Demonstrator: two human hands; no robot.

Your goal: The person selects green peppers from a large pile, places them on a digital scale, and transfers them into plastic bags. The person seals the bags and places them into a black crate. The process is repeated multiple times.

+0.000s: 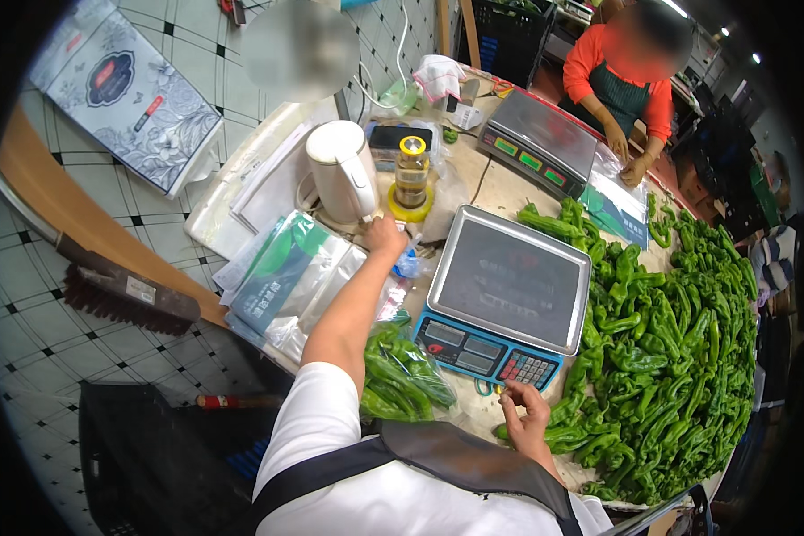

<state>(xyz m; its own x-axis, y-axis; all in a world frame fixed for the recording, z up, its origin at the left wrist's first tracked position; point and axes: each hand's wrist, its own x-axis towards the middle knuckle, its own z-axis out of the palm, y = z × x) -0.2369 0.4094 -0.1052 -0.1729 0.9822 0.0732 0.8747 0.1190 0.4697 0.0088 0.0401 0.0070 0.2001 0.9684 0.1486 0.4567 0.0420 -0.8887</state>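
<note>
My left hand [383, 236] reaches forward to the foot of a white electric kettle [340, 171], beside a roll of yellow tape [410, 206] with a glass bottle [412, 174] standing on it. What its fingers touch is hard to make out. Near my right hand [526, 412], fingers bent and apart, is the front edge of a blue digital scale [509, 281] with a metal tray. A clear bag of green peppers [405, 375] lies under my left forearm. To the right spreads a large heap of loose green peppers [663, 362].
Printed plastic bags [288, 275] are stacked at the left. A second scale [539, 144] stands at the back. Across the table, a person's hands [626, 157] handle a plastic bag. A brush [130, 295] and a black crate [154, 455] are at the left.
</note>
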